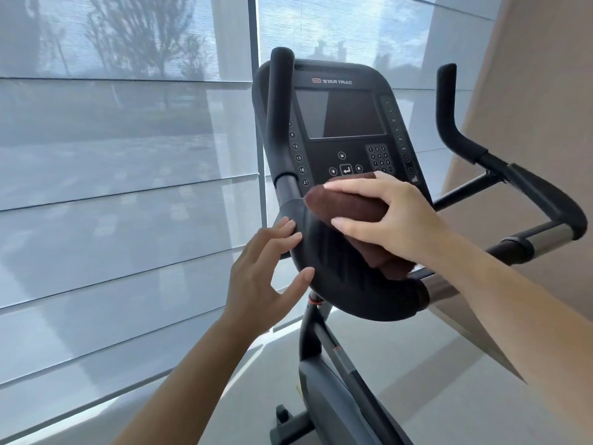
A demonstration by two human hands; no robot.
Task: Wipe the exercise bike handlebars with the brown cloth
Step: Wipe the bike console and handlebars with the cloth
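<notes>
Head view: right hand (391, 220) clasps the folded brown cloth (346, 208) against the left handlebar (321, 271), below the console (346, 123). Left hand (263, 271), fingers spread, touches the bar's outer curve. The bar's upright stretch lies up-left of the cloth.

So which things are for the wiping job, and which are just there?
For the job:
cloth, on the near handlebar
far handlebar

Just there:
console
blinds
floor
wall
</notes>
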